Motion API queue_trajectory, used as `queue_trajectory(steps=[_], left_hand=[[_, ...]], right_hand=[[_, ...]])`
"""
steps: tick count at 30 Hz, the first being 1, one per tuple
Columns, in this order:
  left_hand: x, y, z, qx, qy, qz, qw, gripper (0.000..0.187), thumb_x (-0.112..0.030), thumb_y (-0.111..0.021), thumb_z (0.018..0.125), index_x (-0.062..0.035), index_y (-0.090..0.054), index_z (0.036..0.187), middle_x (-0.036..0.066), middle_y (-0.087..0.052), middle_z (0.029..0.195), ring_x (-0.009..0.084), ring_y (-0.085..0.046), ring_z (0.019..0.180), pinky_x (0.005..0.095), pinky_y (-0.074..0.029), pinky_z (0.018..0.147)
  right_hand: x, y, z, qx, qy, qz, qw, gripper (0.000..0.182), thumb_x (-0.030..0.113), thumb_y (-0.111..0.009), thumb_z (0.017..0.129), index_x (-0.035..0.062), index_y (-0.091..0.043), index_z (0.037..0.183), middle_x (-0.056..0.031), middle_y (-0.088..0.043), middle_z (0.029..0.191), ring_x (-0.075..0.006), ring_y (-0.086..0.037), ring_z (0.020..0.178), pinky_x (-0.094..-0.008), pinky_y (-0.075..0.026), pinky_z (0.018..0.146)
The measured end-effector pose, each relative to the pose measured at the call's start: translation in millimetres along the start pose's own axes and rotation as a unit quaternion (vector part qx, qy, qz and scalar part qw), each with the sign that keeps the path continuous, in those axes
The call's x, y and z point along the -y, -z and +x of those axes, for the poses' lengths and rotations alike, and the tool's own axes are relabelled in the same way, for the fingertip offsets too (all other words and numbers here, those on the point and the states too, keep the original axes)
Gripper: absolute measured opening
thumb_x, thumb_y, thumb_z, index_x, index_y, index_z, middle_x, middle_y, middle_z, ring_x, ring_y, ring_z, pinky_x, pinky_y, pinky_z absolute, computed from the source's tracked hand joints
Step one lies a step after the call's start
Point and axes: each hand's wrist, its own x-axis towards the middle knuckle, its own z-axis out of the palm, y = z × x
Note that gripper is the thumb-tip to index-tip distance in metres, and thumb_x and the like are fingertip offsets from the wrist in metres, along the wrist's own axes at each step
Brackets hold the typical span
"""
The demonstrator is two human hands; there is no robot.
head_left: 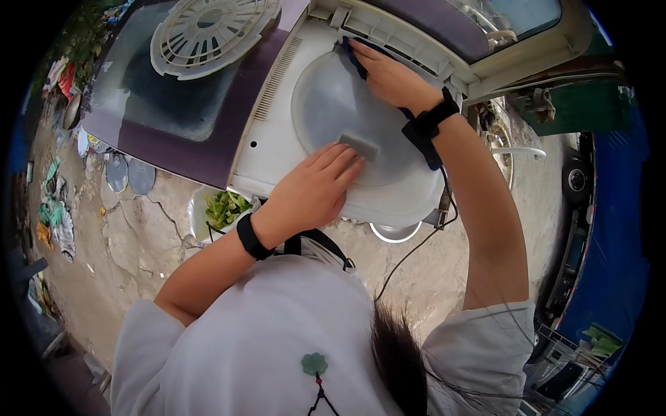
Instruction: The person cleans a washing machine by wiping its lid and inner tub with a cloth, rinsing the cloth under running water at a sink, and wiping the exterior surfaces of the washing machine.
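Observation:
A white-and-purple washing machine [263, 149] stands in front of me with one lid raised. Under that lid lies a round translucent inner cover [326, 97] with a small grey rectangular grip [359, 148]. My left hand [305, 186] rests on the near part of this cover, fingers stretched out and fingertips at the grip. At the back right of the cover, my right hand [395, 80] presses a dark blue cloth [355, 61] against the rim by the hinge. Part of the cloth hangs below my wrist. Black bands circle both wrists.
A slatted round plastic disc [211, 35] lies on the machine's closed left lid. Below stand a container of green leaves [225, 209] and a white basin [395, 231]. A thin dark cable [409, 255] hangs at the right. Clutter lines the left ground; a blue vehicle [610, 229] stands right.

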Motion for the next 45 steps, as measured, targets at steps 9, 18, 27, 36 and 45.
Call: queue_trajectory(steps=[9,18,27,36,45], left_hand=[[1,0,2,-0.006,-0.012,0.011,1.000,0.046,-0.007,-0.057,0.083,0.0029,-0.053,0.127,0.018,-0.054,0.128,0.0328,-0.048,0.125,0.0425,-0.036,0.111],[1,0,3,0.005,-0.001,0.001,1.000,0.052,-0.005,-0.058,0.081,-0.0001,-0.049,0.132,0.017,-0.052,0.130,0.0335,-0.047,0.126,0.0435,-0.035,0.113],[3,0,3,0.005,-0.008,-0.002,1.000,0.051,-0.005,-0.057,0.081,0.0008,-0.050,0.131,0.017,-0.052,0.130,0.0336,-0.048,0.125,0.0438,-0.035,0.113],[2,-1,5,0.007,-0.004,0.003,1.000,0.050,-0.004,-0.057,0.080,0.0006,-0.051,0.130,0.017,-0.053,0.129,0.0332,-0.047,0.126,0.0434,-0.035,0.113],[0,-2,3,0.014,-0.001,0.000,1.000,0.052,-0.004,-0.056,0.079,0.0005,-0.050,0.131,0.017,-0.051,0.133,0.0343,-0.046,0.128,0.0439,-0.034,0.113]], right_hand=[[-37,41,-96,0.067,-0.119,0.174,0.975,0.050,-0.003,-0.044,0.088,0.0018,-0.049,0.138,-0.0083,-0.039,0.153,-0.0285,-0.043,0.135,-0.0343,-0.037,0.111],[-15,13,-31,0.011,-0.054,0.209,0.976,0.047,-0.002,-0.047,0.093,-0.0001,-0.045,0.139,-0.0098,-0.033,0.155,-0.0277,-0.039,0.138,-0.0341,-0.034,0.113],[-32,17,-69,-0.016,-0.059,0.179,0.982,0.047,0.000,-0.047,0.092,0.0064,-0.049,0.138,-0.0087,-0.041,0.151,-0.0297,-0.049,0.129,-0.0350,-0.040,0.108],[4,-6,-29,-0.025,-0.080,0.199,0.976,0.047,-0.003,-0.044,0.095,-0.0015,-0.041,0.142,-0.0104,-0.029,0.157,-0.0267,-0.030,0.144,-0.0317,-0.028,0.116],[52,18,-52,0.017,0.077,0.146,0.986,0.046,0.016,-0.048,0.099,0.0040,-0.042,0.142,-0.0146,-0.035,0.153,-0.0281,-0.033,0.142,-0.0381,-0.026,0.117]])
